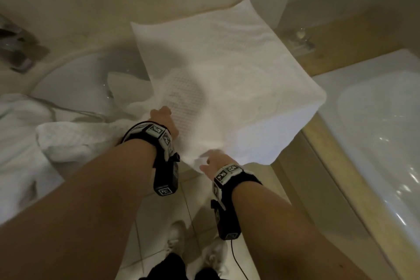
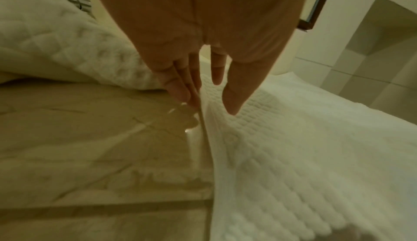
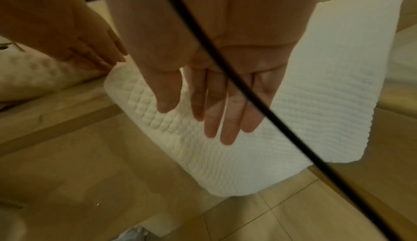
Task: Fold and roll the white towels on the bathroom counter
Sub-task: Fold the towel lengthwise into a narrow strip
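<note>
Your right hand (image 3: 216,88) lies flat, fingers straight, on the white waffle-weave towel (image 1: 227,70) at its near edge, overhanging the beige stone counter (image 2: 79,146). Your left hand (image 2: 194,63), fingers straight too, touches its left edge. Beyond the fingertips, the folded rectangle stretches toward the wall.

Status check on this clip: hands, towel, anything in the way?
Left hand and right hand both open, fingers straight at the near edge of the spread white towel. More towels bunched left, near the sink.
</note>
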A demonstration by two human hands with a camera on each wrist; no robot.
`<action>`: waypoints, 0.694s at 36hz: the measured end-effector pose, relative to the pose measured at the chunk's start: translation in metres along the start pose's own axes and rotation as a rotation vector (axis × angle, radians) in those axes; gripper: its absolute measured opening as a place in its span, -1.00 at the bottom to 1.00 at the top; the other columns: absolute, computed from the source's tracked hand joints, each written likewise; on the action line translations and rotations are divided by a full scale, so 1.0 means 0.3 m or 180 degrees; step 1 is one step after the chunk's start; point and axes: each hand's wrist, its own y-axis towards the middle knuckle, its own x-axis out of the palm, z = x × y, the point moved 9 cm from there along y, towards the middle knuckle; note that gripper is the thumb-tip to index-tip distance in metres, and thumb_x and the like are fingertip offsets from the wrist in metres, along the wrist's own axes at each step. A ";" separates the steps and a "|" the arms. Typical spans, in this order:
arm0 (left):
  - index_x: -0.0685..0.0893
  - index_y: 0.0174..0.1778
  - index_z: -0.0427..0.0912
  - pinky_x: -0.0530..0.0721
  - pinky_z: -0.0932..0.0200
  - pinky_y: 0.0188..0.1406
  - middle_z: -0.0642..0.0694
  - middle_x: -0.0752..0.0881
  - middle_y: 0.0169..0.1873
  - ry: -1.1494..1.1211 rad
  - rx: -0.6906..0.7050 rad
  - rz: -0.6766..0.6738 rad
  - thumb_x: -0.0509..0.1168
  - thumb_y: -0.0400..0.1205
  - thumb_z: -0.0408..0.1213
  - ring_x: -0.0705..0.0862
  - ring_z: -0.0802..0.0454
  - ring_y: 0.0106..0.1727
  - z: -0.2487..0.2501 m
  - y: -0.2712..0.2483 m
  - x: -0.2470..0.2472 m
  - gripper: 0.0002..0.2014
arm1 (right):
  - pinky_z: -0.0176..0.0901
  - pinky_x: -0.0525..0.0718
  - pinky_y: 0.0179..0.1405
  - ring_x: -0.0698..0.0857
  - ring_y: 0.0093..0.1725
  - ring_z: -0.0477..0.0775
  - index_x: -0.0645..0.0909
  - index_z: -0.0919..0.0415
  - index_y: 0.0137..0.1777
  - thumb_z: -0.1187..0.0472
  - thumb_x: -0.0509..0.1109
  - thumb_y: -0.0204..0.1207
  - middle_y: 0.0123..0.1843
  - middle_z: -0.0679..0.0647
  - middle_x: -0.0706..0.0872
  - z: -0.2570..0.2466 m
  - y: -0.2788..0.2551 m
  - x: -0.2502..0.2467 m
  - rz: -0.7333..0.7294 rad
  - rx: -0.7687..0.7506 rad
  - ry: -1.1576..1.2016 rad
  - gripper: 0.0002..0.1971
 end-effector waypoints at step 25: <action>0.38 0.30 -0.21 0.56 -0.09 0.16 -0.27 0.61 0.21 0.0049 0.0870 -0.0189 0.42 0.54 -0.18 0.62 -0.27 0.13 -0.014 0.072 -0.009 -0.51 | 0.14 0.61 0.23 0.62 0.23 0.27 0.30 0.24 0.34 0.12 0.28 0.58 0.27 0.22 0.61 -0.083 0.074 0.125 0.1156 0.0833 0.1726 -0.59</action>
